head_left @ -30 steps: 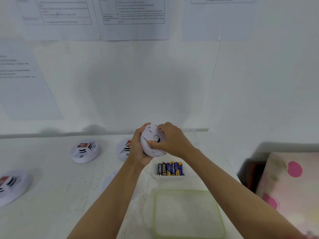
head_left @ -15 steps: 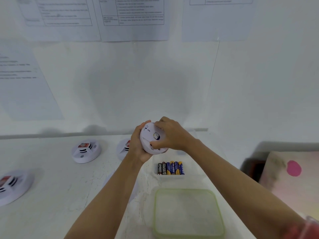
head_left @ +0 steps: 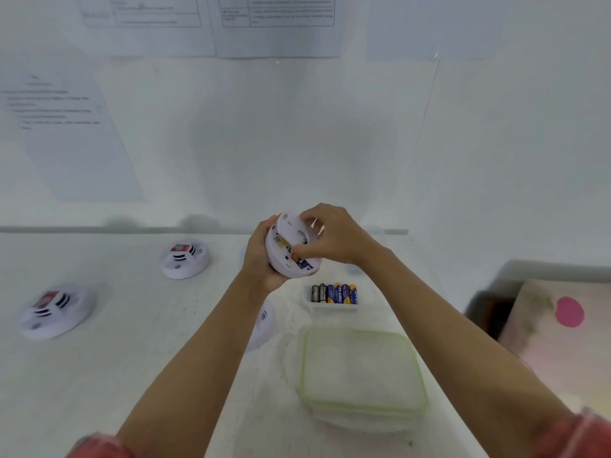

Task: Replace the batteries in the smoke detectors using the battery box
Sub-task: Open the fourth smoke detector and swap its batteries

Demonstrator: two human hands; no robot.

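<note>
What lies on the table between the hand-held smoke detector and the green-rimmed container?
The small clear battery box, holding a row of batteries, as the head view shows.

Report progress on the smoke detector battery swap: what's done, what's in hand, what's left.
Done: the held detector is opened, its back cover tilted off, old cells showing inside. In hand: left hand grips the detector, right hand holds the cover. Left: swap in batteries from the battery box; three other detectors lie on the table, whether serviced I cannot tell.
</note>
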